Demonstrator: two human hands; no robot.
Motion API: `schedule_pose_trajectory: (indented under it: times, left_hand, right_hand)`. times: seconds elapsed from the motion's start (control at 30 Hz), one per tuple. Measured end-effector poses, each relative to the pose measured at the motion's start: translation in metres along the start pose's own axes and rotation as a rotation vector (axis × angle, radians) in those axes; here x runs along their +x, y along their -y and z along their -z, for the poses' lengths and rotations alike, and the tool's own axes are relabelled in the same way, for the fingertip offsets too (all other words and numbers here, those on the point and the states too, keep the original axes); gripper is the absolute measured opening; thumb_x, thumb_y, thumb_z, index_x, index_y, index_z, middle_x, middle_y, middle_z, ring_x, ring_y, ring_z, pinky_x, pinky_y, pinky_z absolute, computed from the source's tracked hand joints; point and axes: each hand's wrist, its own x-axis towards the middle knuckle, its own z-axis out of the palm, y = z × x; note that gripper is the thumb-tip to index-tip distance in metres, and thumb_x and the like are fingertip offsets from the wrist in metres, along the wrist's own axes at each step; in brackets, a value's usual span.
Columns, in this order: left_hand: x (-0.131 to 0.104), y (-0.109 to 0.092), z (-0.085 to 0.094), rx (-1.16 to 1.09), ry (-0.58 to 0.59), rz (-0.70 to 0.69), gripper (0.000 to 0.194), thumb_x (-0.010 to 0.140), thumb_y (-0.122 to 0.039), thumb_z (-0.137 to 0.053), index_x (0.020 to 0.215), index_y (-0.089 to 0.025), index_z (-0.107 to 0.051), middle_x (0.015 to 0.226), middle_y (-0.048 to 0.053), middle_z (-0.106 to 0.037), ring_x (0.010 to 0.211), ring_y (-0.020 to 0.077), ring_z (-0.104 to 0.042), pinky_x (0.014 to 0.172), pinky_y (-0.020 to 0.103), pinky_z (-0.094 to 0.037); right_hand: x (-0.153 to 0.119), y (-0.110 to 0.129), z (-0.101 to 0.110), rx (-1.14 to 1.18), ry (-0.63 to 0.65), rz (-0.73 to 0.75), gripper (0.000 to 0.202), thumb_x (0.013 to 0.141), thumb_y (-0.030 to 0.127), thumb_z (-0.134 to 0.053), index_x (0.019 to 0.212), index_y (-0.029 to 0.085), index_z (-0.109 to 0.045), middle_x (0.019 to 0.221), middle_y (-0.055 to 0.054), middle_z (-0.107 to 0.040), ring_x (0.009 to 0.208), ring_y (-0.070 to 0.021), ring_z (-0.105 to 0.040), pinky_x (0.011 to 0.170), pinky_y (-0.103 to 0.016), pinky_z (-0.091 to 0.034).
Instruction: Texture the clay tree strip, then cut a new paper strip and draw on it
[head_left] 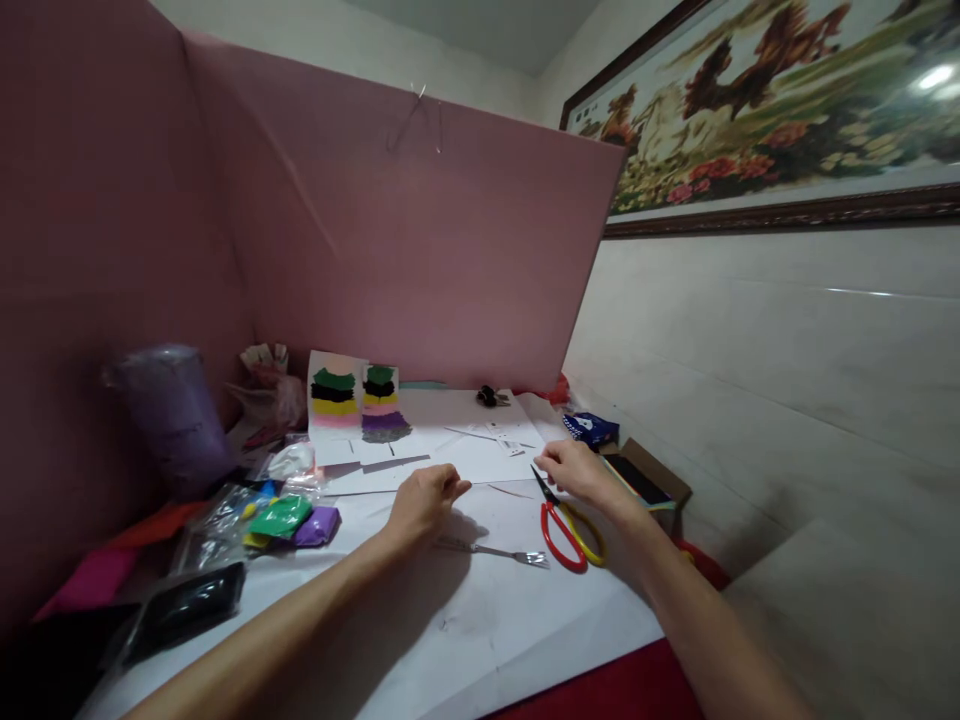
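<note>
My left hand (424, 507) is over the white paper with thumb and fingers pinched together. Anything between those fingertips is too small to make out. Under it lies a metal fork (499, 552), tines to the right. My right hand (574, 468) has its fingers curled closed close to the tips of the scissors (568, 530), which have one red and one yellow handle. What it holds, if anything, is hidden. A thin sliver (510, 491) lies between the two hands.
Two sheets with coloured bands (335, 400) lean at the back. Clay packets, green (281, 517) and purple (318, 526), lie left beside a black packet (191, 602). A purple cylinder (172, 420) stands far left. An open cardboard box (654, 470) sits at right, before the wall.
</note>
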Motion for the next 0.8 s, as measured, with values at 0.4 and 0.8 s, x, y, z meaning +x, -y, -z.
schedule_pose_trajectory:
  times: [0.4,0.8]
  left_hand:
    - [-0.024,-0.008,-0.023,0.274,0.013,-0.121,0.034,0.095,-0.034,-0.039,0.07,-0.02,-0.056,0.074,0.005,-0.066,0.069,0.018,-0.059,0.061,0.029,-0.031]
    - [-0.023,-0.006,-0.026,0.22,-0.048,-0.074,0.027,0.095,-0.029,-0.046,0.077,-0.018,-0.063,0.077,0.006,-0.069,0.074,0.0189,-0.062,0.065,0.029,-0.038]
  right_hand:
    - [-0.062,-0.008,-0.013,-0.19,0.193,-0.046,0.008,0.079,0.016,-0.053,0.087,0.017,-0.055,0.084,-0.01,-0.067,0.077,-0.023,-0.061,0.063,-0.029,-0.033]
    - [0.006,0.018,-0.016,0.202,-0.082,0.113,0.024,0.069,0.007,-0.052,0.091,0.018,-0.058,0.087,-0.005,-0.068,0.08,-0.0189,-0.063,0.071,-0.026,-0.043]
